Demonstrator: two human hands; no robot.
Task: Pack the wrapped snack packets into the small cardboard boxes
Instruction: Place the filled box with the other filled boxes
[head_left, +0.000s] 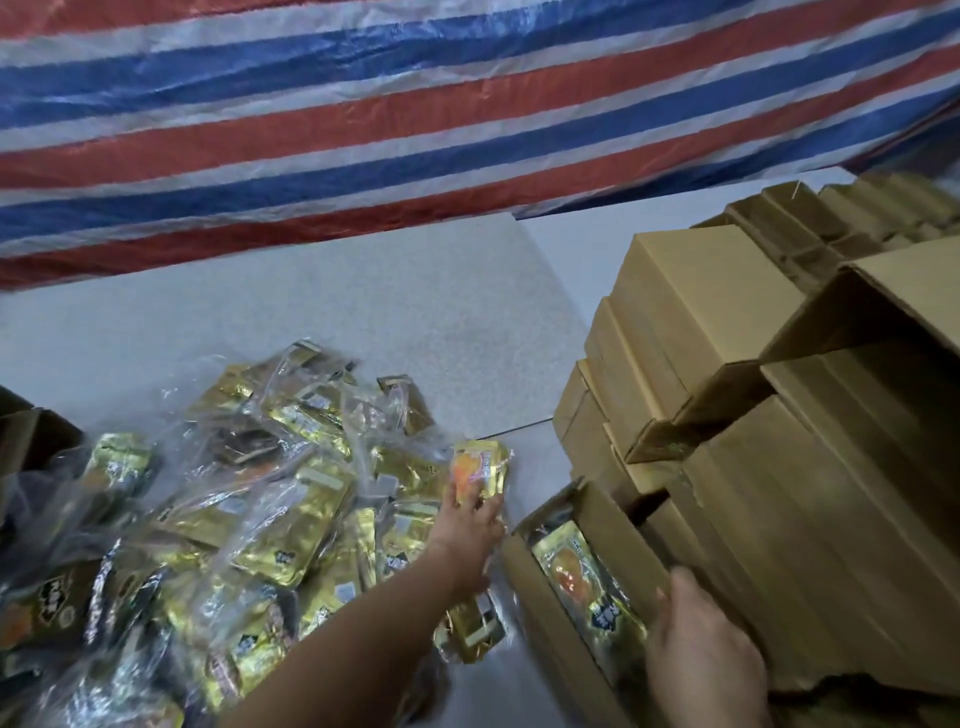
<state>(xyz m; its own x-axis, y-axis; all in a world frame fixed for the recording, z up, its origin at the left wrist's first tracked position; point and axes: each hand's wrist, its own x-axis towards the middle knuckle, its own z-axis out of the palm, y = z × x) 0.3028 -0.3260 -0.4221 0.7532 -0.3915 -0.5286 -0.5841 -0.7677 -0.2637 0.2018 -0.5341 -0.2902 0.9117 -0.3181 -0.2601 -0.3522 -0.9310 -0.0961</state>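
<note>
A heap of gold foil snack packets in clear wrap lies on the white table. My left hand reaches forward and pinches one gold and orange packet at the heap's right edge, lifting it. To its right stands an open small cardboard box with one packet lying inside. My right hand grips the box's right wall, fingers curled over the edge.
Several closed small cardboard boxes are stacked at the right, with a larger open carton in front of them. A striped red, white and blue tarp hangs behind the table. Another carton sits at the left edge.
</note>
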